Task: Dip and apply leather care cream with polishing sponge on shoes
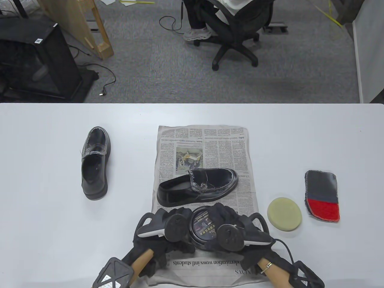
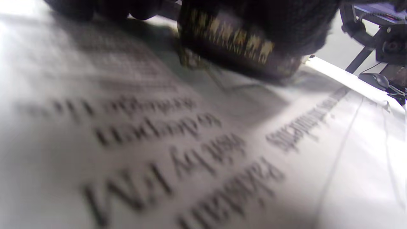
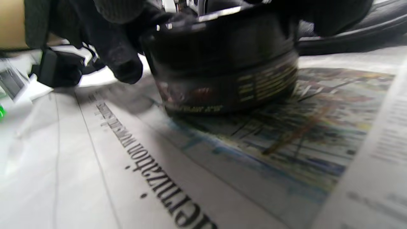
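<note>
Table view: gripped cream tin (image 1: pixel 203 228) between left hand (image 1: pixel 163 229) and right hand (image 1: pixel 237 228), on newspaper (image 1: pixel 207 144) near shoe (image 1: pixel 198 187); sponge (image 1: pixel 284 214) apart on table (image 1: pixel 45 228).
Left wrist view: blurred, fingers wrapped round tin.
Right wrist view: held tin's side with fingers (image 3: pixel 122 60).

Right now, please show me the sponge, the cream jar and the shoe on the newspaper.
sponge (image 1: pixel 284 214), table view, centre of its top.
cream jar (image 1: pixel 203 225), table view, its lid.
shoe (image 1: pixel 210 180), table view, its upper.
</note>
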